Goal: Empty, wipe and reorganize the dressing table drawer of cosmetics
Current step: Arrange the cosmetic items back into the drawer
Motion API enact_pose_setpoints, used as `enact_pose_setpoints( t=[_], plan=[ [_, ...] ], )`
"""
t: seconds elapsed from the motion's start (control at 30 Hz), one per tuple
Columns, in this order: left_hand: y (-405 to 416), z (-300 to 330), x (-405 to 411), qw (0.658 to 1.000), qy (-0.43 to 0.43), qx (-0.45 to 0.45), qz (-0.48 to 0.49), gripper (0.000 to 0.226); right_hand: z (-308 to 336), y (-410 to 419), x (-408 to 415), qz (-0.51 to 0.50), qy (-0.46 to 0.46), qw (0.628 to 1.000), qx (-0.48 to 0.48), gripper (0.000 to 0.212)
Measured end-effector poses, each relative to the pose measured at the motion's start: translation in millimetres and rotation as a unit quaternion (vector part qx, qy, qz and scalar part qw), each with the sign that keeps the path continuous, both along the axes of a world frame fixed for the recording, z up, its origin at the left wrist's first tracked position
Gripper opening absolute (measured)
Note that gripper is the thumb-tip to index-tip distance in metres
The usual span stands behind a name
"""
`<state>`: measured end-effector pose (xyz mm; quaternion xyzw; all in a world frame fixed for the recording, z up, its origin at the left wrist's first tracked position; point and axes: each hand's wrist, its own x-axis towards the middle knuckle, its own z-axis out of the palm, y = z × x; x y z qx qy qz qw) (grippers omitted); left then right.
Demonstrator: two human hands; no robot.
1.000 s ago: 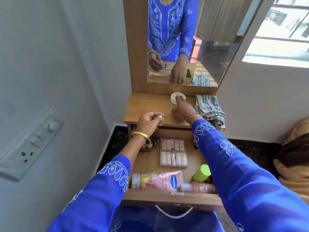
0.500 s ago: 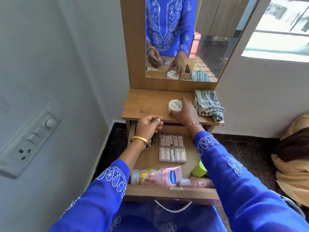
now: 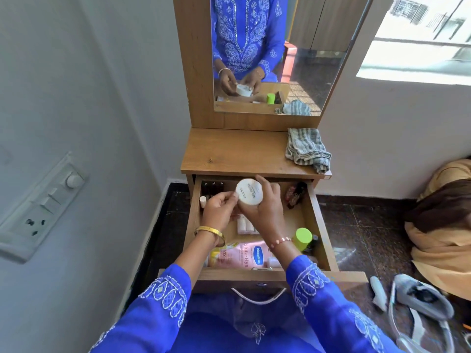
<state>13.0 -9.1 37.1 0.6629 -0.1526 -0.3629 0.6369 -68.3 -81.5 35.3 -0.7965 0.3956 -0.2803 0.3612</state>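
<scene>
While your left hand (image 3: 219, 211) curls its fingertips against the left edge of the jar (image 3: 249, 192), your right hand (image 3: 265, 207) wraps round its side and base and bears it above the back of the open drawer (image 3: 319, 225). The jar looks small, light and stiff, a smooth plastic tub whose lid could slip or turn, so I would keep your grip on the wall, below the lid. Whether the left fingers truly pinch the lid or only touch it is hard to tell. At the drawer's left back corner stand small dark bottles (image 3: 211, 188), too dim to name. Your hands cover most of the pale box (image 3: 246, 225) beneath them. Your forearm cuts off the end of the pink tube (image 3: 237, 254). The green cap (image 3: 303, 236) hides its own bottle. The cloth (image 3: 307, 149) lies on the tabletop, right.
</scene>
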Motion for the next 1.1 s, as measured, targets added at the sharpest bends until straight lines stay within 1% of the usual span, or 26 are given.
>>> enact_pose_setpoints(
  t=[0.07,0.13,0.2,0.27,0.33,0.4,0.43,0.47,0.53,0.6,0.7,0.77,0.87,1.1],
  plan=[
    [8.2,-6.3,-3.8,1.0,-0.001,0.013,-0.001,0.023,-9.6,7.5,-3.3,0.004,0.014,1.0,0.012,0.074],
    [15.1,-9.9,-5.9,1.0,-0.007,0.021,0.001,0.023,-14.1,13.8,-6.4,0.031,0.02,0.999,0.035,0.075],
    [21.1,-12.7,-5.7,0.998,-0.045,0.04,-0.002,0.024,-16.7,18.0,-9.7,0.064,0.031,0.995,0.065,0.073],
    [26.4,-16.7,-1.8,0.99,-0.113,0.088,-0.004,0.029,-17.9,19.0,-11.8,0.084,0.025,0.987,0.137,0.061],
    [31.7,-20.0,3.2,0.979,-0.161,0.127,-0.003,0.031,-16.7,18.7,-12.1,0.103,0.003,0.973,0.204,0.038],
    [35.9,-22.1,7.6,0.972,-0.18,0.151,-0.012,0.032,-17.4,15.8,-10.5,0.106,-0.003,0.966,0.238,0.013],
    [37.6,-22.0,9.2,0.969,-0.186,0.159,-0.022,0.032,-18.0,14.1,-9.3,0.103,0.0,0.963,0.25,0.01],
    [38.8,-22.7,11.1,0.966,-0.194,0.166,-0.032,0.032,-19.0,12.6,-8.0,0.101,0.0,0.958,0.269,0.014],
    [40.9,-25.5,14.4,0.963,-0.209,0.168,-0.03,0.032,-22.6,10.9,-4.7,0.1,-0.014,0.937,0.334,0.015],
    [42.4,-28.9,17.0,0.963,-0.216,0.161,-0.008,0.03,-26.7,10.5,-0.5,0.093,-0.034,0.912,0.398,0.011],
    [42.4,-31.1,17.7,0.965,-0.215,0.146,0.033,0.03,-33.9,9.5,8.0,0.049,-0.044,0.89,0.45,0.005],
    [41.3,-32.1,18.6,0.967,-0.206,0.13,0.071,0.029,-39.4,8.6,14.3,0.018,-0.026,0.888,0.459,0.008],
    [41.3,-34.3,21.4,0.967,-0.199,0.111,0.113,0.026,-48.5,7.7,22.7,-0.008,0.031,0.908,0.419,0.017],
    [42.0,-34.5,21.3,0.97,-0.182,0.092,0.131,0.025,-57.2,11.8,33.8,0.008,0.113,0.93,0.349,0.026]
  ],
)
